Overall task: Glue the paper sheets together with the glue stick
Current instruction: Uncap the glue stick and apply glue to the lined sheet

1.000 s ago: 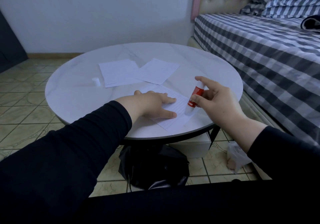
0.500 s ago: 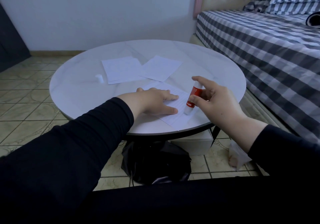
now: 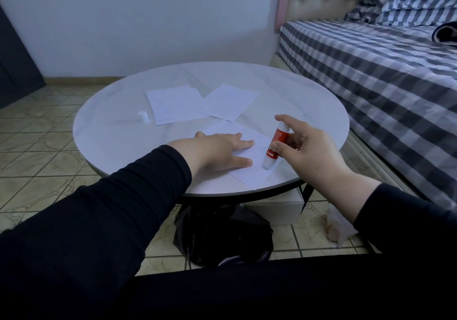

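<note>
A lined paper sheet point(image 3: 252, 168) lies at the near edge of the round white table point(image 3: 118, 131). My left hand point(image 3: 217, 151) rests flat on it, fingers spread. My right hand point(image 3: 309, 154) grips a red and white glue stick point(image 3: 275, 146), held tip down with the tip touching the sheet's right part. Two more sheets lie farther back: one at centre left point(image 3: 173, 104), which seems to have another under it, and one to its right point(image 3: 228, 102). The white cap point(image 3: 143, 116) stands left of them.
A bed with a grey checked cover point(image 3: 383, 77) runs close along the table's right side. Under the table are a black bag point(image 3: 222, 235), a white box point(image 3: 277, 207) and a small plastic bag point(image 3: 338, 225) on the tiled floor.
The glue stick's tip has slid a little along the right part of the sheet. My left hand stays pressed on the paper. The camera view has shifted slightly.
</note>
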A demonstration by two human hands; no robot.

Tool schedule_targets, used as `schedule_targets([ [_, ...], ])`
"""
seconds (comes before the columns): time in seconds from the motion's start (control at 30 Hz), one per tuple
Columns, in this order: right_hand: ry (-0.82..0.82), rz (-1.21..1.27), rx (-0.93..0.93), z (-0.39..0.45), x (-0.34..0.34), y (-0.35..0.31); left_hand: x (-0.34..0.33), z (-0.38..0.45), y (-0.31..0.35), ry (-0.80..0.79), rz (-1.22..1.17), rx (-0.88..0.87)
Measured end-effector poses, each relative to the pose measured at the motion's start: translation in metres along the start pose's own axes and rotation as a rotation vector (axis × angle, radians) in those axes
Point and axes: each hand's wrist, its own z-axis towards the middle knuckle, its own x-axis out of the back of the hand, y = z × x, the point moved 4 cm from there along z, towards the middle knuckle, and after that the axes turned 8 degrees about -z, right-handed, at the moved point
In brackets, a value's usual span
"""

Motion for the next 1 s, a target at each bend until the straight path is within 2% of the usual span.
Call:
schedule_targets([
  [0.13,0.058,0.019,0.006,0.000,0.006,-0.004,-0.002,0.000,-0.001,0.015,-0.012,-0.026],
  [0.3,-0.036,0.090,0.061,-0.010,-0.007,-0.012,-0.005,0.002,-0.005,0.009,-0.097,-0.068],
  [0.5,-0.007,0.030,-0.007,-0.002,0.000,-0.004,-0.004,0.002,-0.002,0.001,-0.098,-0.068],
  [0.73,0.022,0.171,0.032,-0.006,0.000,-0.015,-0.003,0.001,-0.003,0.002,-0.101,-0.093],
  [0.87,-0.027,0.072,0.063,-0.007,-0.007,-0.014,-0.004,0.001,-0.004,0.004,-0.121,-0.096],
  [1.0,0.017,-0.025,0.028,-0.002,0.001,-0.009,-0.005,0.001,-0.003,-0.005,-0.120,-0.095],
])
